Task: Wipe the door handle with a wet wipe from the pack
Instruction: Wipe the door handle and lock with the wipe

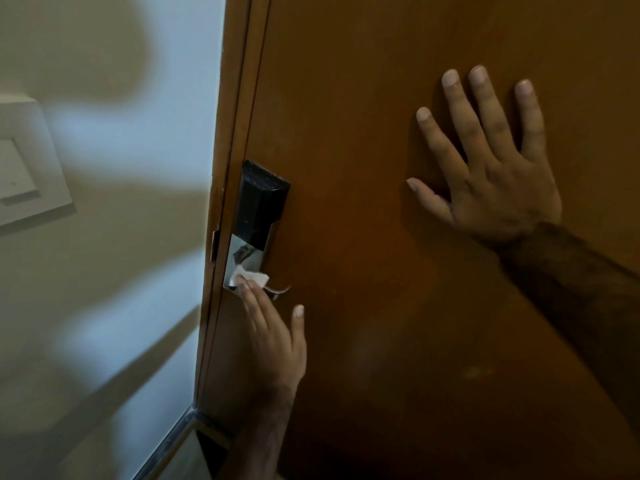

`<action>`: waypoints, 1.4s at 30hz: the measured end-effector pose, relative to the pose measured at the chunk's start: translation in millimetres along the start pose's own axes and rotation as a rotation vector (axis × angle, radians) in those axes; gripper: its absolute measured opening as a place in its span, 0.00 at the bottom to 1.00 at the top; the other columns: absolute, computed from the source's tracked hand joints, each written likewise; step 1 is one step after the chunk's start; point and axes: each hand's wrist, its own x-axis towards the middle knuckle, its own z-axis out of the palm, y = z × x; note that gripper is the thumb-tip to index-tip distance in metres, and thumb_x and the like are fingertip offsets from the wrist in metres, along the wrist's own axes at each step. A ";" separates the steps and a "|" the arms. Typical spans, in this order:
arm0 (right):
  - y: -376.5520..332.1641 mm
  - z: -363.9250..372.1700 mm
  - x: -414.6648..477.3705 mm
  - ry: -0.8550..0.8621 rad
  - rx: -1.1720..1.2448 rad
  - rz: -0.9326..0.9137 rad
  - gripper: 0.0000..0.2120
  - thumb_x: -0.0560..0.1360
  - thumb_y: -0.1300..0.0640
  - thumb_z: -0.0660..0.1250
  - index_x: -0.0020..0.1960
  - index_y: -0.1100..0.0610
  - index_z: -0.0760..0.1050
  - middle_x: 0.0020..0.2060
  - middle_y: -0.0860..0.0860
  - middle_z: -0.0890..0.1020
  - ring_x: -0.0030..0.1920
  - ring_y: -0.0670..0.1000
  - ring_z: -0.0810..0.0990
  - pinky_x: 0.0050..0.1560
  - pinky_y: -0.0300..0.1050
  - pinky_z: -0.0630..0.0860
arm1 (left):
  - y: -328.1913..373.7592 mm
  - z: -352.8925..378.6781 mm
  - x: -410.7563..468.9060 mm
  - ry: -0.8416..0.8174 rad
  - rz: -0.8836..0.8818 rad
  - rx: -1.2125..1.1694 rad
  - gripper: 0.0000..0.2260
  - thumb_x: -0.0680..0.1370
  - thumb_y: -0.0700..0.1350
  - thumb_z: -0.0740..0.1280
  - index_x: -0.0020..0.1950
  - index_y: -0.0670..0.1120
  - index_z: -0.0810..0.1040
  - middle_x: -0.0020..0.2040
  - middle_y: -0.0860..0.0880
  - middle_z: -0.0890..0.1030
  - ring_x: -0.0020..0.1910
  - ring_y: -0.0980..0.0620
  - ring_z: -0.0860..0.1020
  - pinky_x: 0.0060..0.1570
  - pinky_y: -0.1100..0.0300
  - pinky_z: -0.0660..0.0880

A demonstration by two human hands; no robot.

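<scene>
A silver lever door handle (278,291) sticks out from a lock with a black top (263,206) and a shiny metal plate, on the left edge of a brown wooden door (363,133). My left hand (273,337) reaches up from below and presses a small white wet wipe (254,276) against the base of the handle with its fingertips; the thumb points up, apart. My right hand (491,168) lies flat on the door to the right, fingers spread, holding nothing. The wipe pack is not in view.
A cream wall (104,271) lies left of the door edge, with a white switch plate (24,174) at the far left. A metal strip (166,445) runs along the floor at the door's bottom corner.
</scene>
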 end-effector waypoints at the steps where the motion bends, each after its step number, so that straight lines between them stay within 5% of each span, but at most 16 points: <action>1: -0.2 0.3 -0.3 0.003 -0.002 0.001 0.38 0.87 0.36 0.52 0.88 0.57 0.51 0.86 0.63 0.54 0.85 0.65 0.53 0.81 0.72 0.51 | -0.1 3.7 -14.3 -0.031 0.002 0.026 0.40 0.82 0.69 0.50 0.85 0.50 0.38 0.85 0.55 0.32 0.83 0.38 0.54 0.67 0.32 0.75; 6: -1.8 3.3 0.5 0.017 0.004 0.003 0.38 0.87 0.35 0.52 0.88 0.57 0.51 0.86 0.63 0.54 0.86 0.65 0.53 0.82 0.71 0.51 | -4.8 4.5 -23.5 -0.085 0.056 0.077 0.40 0.82 0.68 0.50 0.85 0.46 0.41 0.85 0.53 0.32 0.83 0.39 0.51 0.72 0.36 0.71; 12: -1.9 4.7 0.0 0.016 -0.003 0.002 0.38 0.87 0.36 0.52 0.88 0.57 0.51 0.86 0.63 0.54 0.86 0.64 0.53 0.82 0.72 0.53 | 0.8 -14.9 36.6 0.055 0.027 -0.111 0.39 0.82 0.68 0.52 0.84 0.55 0.36 0.86 0.52 0.35 0.84 0.36 0.53 0.60 0.30 0.79; 21: -1.1 3.7 0.1 0.014 -0.003 0.002 0.37 0.87 0.36 0.52 0.88 0.56 0.51 0.86 0.62 0.54 0.86 0.64 0.53 0.82 0.71 0.51 | 10.6 7.3 -22.5 -0.029 0.026 0.040 0.41 0.82 0.68 0.52 0.85 0.48 0.38 0.86 0.50 0.34 0.83 0.37 0.53 0.70 0.39 0.71; 24: -2.0 4.6 0.7 0.016 -0.001 0.002 0.38 0.87 0.36 0.52 0.88 0.56 0.51 0.86 0.62 0.55 0.86 0.64 0.53 0.82 0.71 0.51 | 6.6 -3.9 11.5 0.045 -0.013 -0.050 0.40 0.82 0.67 0.54 0.85 0.51 0.39 0.85 0.55 0.33 0.83 0.40 0.52 0.65 0.33 0.77; 26: -1.7 4.5 0.2 0.015 -0.004 0.005 0.38 0.87 0.36 0.52 0.88 0.56 0.51 0.86 0.62 0.55 0.86 0.64 0.53 0.82 0.71 0.52 | 10.9 -8.7 25.4 0.118 -0.023 -0.153 0.38 0.83 0.65 0.56 0.85 0.55 0.38 0.84 0.59 0.34 0.83 0.47 0.51 0.69 0.41 0.75; 29: -1.8 4.4 0.0 0.008 -0.002 0.007 0.37 0.87 0.36 0.51 0.88 0.57 0.51 0.86 0.62 0.54 0.86 0.64 0.53 0.82 0.71 0.52 | 25.5 -7.7 22.8 0.227 -0.147 -0.414 0.31 0.85 0.57 0.60 0.85 0.54 0.53 0.85 0.49 0.58 0.79 0.53 0.64 0.66 0.61 0.73; 32: -2.0 4.1 1.9 -0.008 -0.003 0.006 0.37 0.87 0.35 0.51 0.88 0.57 0.51 0.86 0.63 0.55 0.86 0.64 0.54 0.82 0.71 0.51 | 40.2 -12.1 21.8 0.366 -0.429 -0.845 0.17 0.84 0.46 0.66 0.74 0.49 0.75 0.64 0.53 0.84 0.65 0.54 0.82 0.59 0.61 0.80; 36: -2.9 2.0 2.0 -0.026 -0.006 0.007 0.37 0.87 0.36 0.51 0.88 0.57 0.52 0.86 0.63 0.55 0.86 0.64 0.54 0.82 0.70 0.51 | 40.1 -33.1 26.0 0.373 -0.642 -1.080 0.09 0.83 0.41 0.69 0.62 0.49 0.82 0.58 0.50 0.87 0.58 0.53 0.86 0.50 0.63 0.84; 42: -2.4 -1.4 3.2 -0.040 -0.013 0.005 0.37 0.87 0.36 0.51 0.88 0.57 0.52 0.86 0.63 0.55 0.86 0.64 0.54 0.82 0.70 0.52 | 22.9 -67.5 12.0 0.267 -0.727 -0.945 0.07 0.79 0.40 0.73 0.53 0.52 0.86 0.46 0.52 0.91 0.50 0.50 0.89 0.44 0.61 0.85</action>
